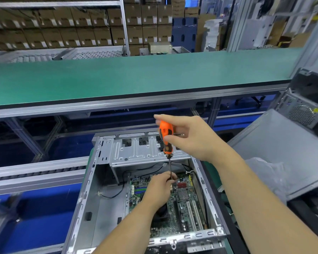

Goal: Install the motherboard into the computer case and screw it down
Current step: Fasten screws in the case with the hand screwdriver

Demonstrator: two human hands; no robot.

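The motherboard (184, 204) lies flat inside the open computer case (92, 198), low in the centre of the frame, with the case's metal drive cage (136, 149) just above it. An orange-handled screwdriver (166, 138) stands nearly upright, its tip down on the board near a small heatsink (183, 194). The right hand (193, 138) grips the handle from the right, fingers curled round it; the left hand (160, 187) pinches the shaft low down. Beyond the case, a long green table (136, 77) runs across the frame. Stacked cardboard boxes (62, 28) fill the upper left, and another grey case (308, 99) sits at the right edge.
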